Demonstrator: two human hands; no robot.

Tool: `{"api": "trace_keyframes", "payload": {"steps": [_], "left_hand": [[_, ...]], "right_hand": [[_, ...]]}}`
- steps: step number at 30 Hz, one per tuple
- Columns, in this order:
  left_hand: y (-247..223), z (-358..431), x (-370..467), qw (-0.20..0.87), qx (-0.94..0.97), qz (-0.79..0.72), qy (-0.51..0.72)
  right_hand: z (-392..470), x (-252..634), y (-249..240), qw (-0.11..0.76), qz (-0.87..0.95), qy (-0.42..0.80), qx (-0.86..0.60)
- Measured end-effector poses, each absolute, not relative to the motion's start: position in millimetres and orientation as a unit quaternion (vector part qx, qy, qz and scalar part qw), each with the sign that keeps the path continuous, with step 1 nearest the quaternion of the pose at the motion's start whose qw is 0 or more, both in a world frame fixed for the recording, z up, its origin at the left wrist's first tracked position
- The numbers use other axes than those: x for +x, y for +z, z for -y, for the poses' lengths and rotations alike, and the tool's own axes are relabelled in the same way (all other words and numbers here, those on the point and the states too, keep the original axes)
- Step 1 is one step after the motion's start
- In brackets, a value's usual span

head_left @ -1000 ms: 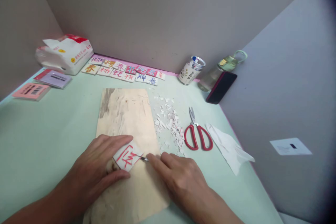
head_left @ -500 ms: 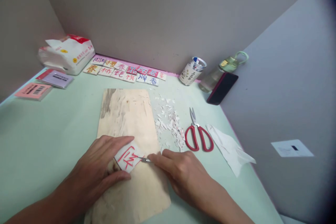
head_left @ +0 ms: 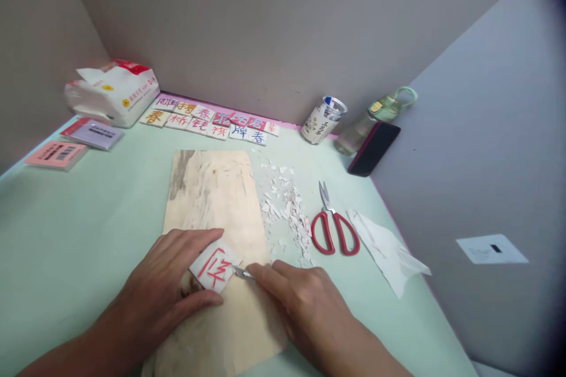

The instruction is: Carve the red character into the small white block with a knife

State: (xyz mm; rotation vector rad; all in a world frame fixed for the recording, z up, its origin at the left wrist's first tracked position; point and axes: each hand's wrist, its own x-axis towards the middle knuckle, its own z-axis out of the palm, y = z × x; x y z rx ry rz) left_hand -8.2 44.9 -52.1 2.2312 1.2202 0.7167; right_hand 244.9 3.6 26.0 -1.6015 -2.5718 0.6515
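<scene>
A white square tile point(head_left: 214, 267) with a red character lies over the wooden board point(head_left: 221, 188), turned at an angle. My left hand point(head_left: 172, 277) grips its left side, with fingers above and the thumb below. In my right hand point(head_left: 296, 294) is a small craft knife point(head_left: 243, 272), pinched near its blade. The blade tip rests at the tile's right corner. The knife's handle is mostly hidden under my fingers.
White scraps point(head_left: 289, 212) lie right of the board, beside red-handled scissors point(head_left: 329, 227) and a tissue point(head_left: 389, 247). Behind stand lettered tiles point(head_left: 179, 120), a tissue pack point(head_left: 117, 91), a can point(head_left: 321, 123), a bottle point(head_left: 354, 132) and a phone point(head_left: 375, 149). Card packs point(head_left: 57, 154) lie left.
My right hand and the knife have shifted slightly down and changed angle. The tile has moved a little left in my left hand's grip.
</scene>
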Motion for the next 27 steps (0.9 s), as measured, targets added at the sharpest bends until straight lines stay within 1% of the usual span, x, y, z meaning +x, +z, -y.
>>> {"api": "trace_keyframes", "payload": {"steps": [4,7,10,17,20,23,27], "left_hand": [[-52.2,-44.6,-8.1,0.249,0.816,-0.449,0.266],[-52.8,-45.1,-8.5,0.25,0.815,-0.448,0.269],[-52.2,-45.2,-8.7,0.248,0.816,-0.45,0.264],[-49.9,-44.3,-7.6,0.253,0.814,-0.454,0.26],[-49.5,-44.7,-7.0,0.252,0.815,-0.451,0.263],[-48.3,-46.9,-7.6,0.241,0.83,-0.434,0.255],[-46.0,-51.5,-11.2,0.227,0.856,-0.396,0.243]], "right_hand": [[-4.9,251.2,23.3,0.057,0.873,0.114,-0.471],[-7.0,255.4,21.0,0.076,0.873,0.097,-0.471],[-9.2,258.0,18.6,0.076,0.875,0.091,-0.469],[-12.3,262.4,13.2,0.084,0.871,0.163,-0.456],[-11.6,262.8,10.9,0.084,0.868,0.17,-0.459],[-11.0,262.0,9.4,0.086,0.862,0.179,-0.467],[-12.3,261.7,13.0,0.09,0.847,0.221,-0.476]]}}
